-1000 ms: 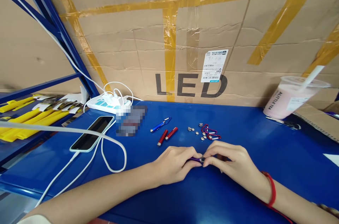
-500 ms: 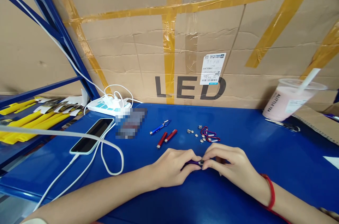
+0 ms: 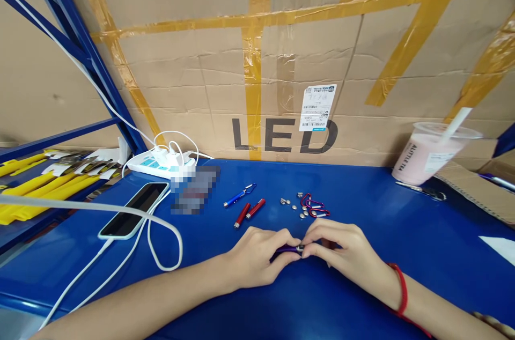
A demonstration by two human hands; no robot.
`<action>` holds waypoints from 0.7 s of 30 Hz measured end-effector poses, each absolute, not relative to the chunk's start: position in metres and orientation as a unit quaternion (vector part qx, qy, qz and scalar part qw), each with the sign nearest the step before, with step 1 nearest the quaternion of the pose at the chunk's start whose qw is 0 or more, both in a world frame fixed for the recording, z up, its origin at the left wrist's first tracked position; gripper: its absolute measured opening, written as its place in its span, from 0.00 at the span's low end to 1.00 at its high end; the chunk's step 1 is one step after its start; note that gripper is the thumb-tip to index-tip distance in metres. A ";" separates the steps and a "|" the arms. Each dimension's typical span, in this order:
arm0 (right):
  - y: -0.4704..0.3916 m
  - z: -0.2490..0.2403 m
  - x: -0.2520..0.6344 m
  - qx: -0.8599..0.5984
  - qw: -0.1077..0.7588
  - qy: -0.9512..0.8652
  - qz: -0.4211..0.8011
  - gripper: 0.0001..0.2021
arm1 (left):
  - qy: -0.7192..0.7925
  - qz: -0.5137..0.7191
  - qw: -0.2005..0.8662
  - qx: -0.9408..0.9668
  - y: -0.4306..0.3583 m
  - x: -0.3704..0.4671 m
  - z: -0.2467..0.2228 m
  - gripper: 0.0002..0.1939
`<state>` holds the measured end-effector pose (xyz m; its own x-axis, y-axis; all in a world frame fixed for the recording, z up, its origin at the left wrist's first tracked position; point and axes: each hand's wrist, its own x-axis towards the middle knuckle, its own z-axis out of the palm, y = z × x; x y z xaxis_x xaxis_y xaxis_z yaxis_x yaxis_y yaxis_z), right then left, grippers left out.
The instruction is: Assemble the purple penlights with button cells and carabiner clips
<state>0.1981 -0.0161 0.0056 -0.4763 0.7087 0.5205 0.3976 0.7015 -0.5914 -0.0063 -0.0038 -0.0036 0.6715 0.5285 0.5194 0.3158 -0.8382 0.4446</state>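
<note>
So the person's left hand (image 3: 257, 257) is holding a slim, shiny purple tube (image 3: 285, 249) over the near middle of the glossy blue tabletop (image 3: 354, 195), and that grip is clamping its body between thumb and fingers. The right hand (image 3: 341, 241), wearing a red cord bracelet (image 3: 403, 289), is pinching the tube's silvery end, thumb and fingertip pressing together there (finer detail's too tiny to make out). Just beyond the hands, some small round silvery discs (image 3: 294, 208) are lying beside a couple of red and purple carabiner-style clips (image 3: 321, 214). Off to the left, two short red metallic cylinders (image 3: 242, 215) are resting close together, with a slim blue metallic cylinder (image 3: 235, 200) lying just behind them. Way over right, a clear plastic cup of pink drink (image 3: 422, 155) is standing.
</note>
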 end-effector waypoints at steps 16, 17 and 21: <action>-0.014 0.008 0.199 -0.330 0.367 -0.843 0.216 0.10 | 0.235 0.260 0.182 0.919 -0.002 -0.007 -0.003 0.06; -0.014 0.008 0.199 -0.330 0.365 -0.844 0.215 0.10 | 0.238 0.257 0.188 0.918 -0.002 -0.007 -0.002 0.06; -0.014 0.008 0.200 -0.331 0.356 -0.849 0.205 0.10 | 0.248 0.255 0.206 0.912 -0.003 -0.005 -0.001 0.06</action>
<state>0.2000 -0.0138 0.0076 -0.5266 0.7089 0.4692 0.4161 0.6962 -0.5849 -0.0047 -0.0028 -0.0006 0.7476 0.5563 0.3627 0.3468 -0.7928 0.5011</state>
